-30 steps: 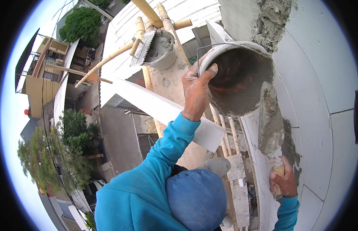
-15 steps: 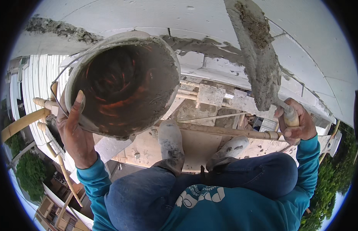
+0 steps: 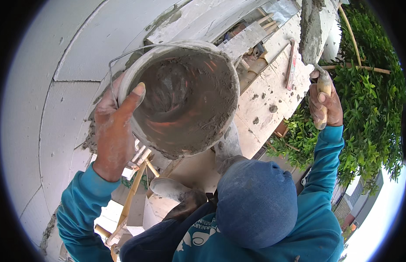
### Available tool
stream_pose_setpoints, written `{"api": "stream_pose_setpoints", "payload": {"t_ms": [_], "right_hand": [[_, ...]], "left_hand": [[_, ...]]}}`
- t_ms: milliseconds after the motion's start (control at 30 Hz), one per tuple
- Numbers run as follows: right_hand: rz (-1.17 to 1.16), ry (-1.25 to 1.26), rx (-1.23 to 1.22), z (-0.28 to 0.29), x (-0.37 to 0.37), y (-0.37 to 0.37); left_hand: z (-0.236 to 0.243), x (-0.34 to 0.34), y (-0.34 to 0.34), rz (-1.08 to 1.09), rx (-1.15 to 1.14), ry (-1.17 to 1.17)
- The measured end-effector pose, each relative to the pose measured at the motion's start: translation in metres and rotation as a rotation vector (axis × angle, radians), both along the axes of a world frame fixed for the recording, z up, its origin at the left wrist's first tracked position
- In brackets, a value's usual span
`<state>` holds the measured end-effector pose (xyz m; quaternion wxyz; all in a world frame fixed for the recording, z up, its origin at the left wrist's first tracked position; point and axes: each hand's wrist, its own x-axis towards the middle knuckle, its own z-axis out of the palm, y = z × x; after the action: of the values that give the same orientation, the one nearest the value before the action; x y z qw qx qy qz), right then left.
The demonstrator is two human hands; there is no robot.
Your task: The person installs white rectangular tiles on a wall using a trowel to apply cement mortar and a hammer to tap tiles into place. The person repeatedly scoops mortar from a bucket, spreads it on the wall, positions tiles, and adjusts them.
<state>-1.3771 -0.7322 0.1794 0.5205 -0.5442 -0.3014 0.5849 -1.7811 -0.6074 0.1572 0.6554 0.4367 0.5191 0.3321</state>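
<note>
My left hand (image 3: 118,120) grips the rim of a mortar-caked bucket (image 3: 233,83), thumb inside the lip and fingers hidden behind the outer wall. The bucket tilts so its mouth faces me, and grey wet mortar (image 3: 194,118) coats the inside, with orange streaks showing through. Its wire handle (image 3: 112,72) hangs at the left, by that hand. Off to the right, my right hand (image 3: 328,102) is wrapped round the wooden handle of a trowel (image 3: 324,94). The trowel's blade (image 3: 311,32) points away from me and is covered with mortar.
A wall of large pale blocks (image 3: 72,105) rises on the left. Scaffold boards (image 3: 266,94) run to the far right, spotted with mortar crumbs, with a red-edged level (image 3: 291,65) on them. Bamboo poles (image 3: 131,201) stand below left. Leafy branches (image 3: 364,113) lie beyond the boards' right edge.
My view and body have turned to the right along the boards. The bucket now sits nearer the middle of the view, and the trowel has moved up. Both hands keep their holds.
</note>
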Motion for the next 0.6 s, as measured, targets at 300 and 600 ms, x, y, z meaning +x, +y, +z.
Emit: {"api": "stream_pose_setpoints", "payload": {"t_ms": [300,600], "right_hand": [[-0.291,-0.097,0.060,0.018,0.066,-0.046],[-0.095,0.038,-0.060,-0.010,0.029,0.026]], "left_hand": [[-0.089,0.218,-0.036,-0.251,-0.277,-0.500],[-0.154,0.246,-0.054,-0.411,-0.111,-0.012]]}}
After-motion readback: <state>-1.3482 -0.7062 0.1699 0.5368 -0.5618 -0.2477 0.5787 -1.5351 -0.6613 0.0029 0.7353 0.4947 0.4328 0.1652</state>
